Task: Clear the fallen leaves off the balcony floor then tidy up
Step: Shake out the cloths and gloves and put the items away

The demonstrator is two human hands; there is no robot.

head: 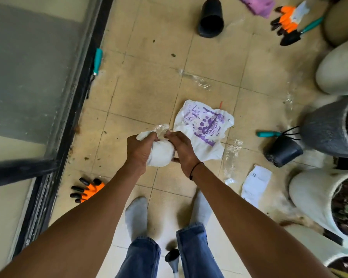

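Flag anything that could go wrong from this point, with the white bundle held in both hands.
1. The left hand and right hand grip the white bundle above the tile floor; if the top is not closed, contents may spill back out.
2. Clear plastic wrap and a printed bag lie close to the socked feet; stepping on them could cause a slip.
3. A black pot lies tipped beside a teal-handled tool, a possible trip hazard.
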